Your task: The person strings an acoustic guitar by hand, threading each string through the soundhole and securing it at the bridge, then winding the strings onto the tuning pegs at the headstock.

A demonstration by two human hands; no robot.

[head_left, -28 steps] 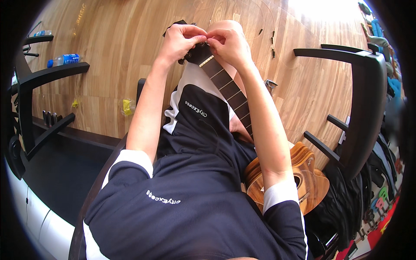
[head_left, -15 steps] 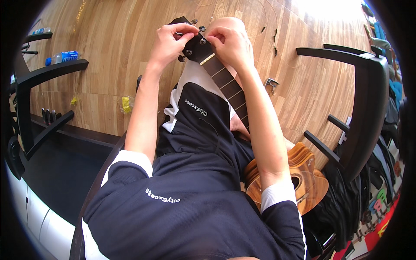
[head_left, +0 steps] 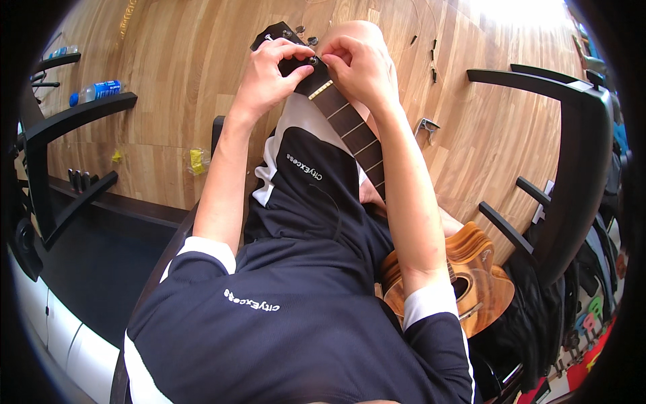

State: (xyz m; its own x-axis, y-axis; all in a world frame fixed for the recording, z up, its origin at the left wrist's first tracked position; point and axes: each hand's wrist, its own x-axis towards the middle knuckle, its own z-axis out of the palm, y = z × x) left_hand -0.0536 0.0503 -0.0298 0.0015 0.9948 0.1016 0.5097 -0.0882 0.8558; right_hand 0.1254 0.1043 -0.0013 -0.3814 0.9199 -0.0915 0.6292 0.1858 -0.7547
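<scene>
A wooden guitar lies slantwise along my right leg, its body (head_left: pixel 494 296) partly hidden under my right forearm. Its dark headstock (head_left: pixel 274 35), fitted with metal tuning pegs, is at the far end, above a fretboard (head_left: pixel 346 124). My left hand (head_left: pixel 269 71) rests over the headstock, thumb and index finger apart around a tuning post (head_left: pixel 313 60). On the other side of that post, my right hand (head_left: pixel 360 71) has thumb and index finger pinched together. Whatever is between those fingertips is too small to make out.
On the wooden floor at right lie a capo (head_left: pixel 426 128) and thin strings with dark ends (head_left: pixel 433 60). A yellow packet (head_left: pixel 197 161) and a blue-labelled bottle (head_left: pixel 97 91) lie at left. Dark chairs (head_left: pixel 575 168) stand on both sides.
My left hand has opened from a pinch near the pegs, its thumb and index finger spreading while the palm moved slightly nearer. My right hand keeps its pinch in nearly the same place.
</scene>
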